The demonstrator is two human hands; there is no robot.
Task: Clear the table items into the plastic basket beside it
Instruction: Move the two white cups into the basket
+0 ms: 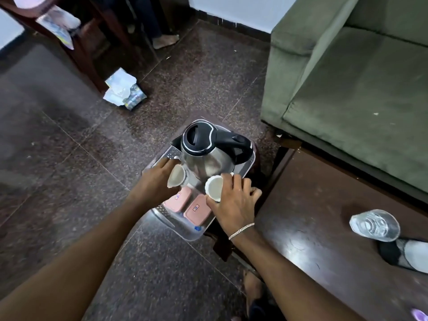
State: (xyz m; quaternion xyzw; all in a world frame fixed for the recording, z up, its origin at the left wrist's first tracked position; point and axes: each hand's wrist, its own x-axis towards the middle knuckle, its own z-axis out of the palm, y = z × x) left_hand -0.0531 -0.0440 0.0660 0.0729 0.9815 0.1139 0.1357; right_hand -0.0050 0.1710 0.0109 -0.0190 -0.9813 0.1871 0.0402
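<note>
A clear plastic basket (246,166) stands on the floor left of the dark wooden table (312,218). Inside it are a steel kettle (206,158) with a black lid and handle, and two pink lidded boxes (198,208). My left hand (156,180) is over the basket's left side and holds a white cup (176,176) tilted on its side. My right hand (236,198) holds a second white cup (214,185) just in front of the kettle. On the table lie a clear plastic bottle (375,224) and a black and white cloth item (407,253).
A green sofa (359,77) stands behind the table at the right. Torn paper packaging (124,90) lies on the tiled floor beside a dark wooden furniture leg (88,63). A person's bare foot (165,40) rests on the floor at the back.
</note>
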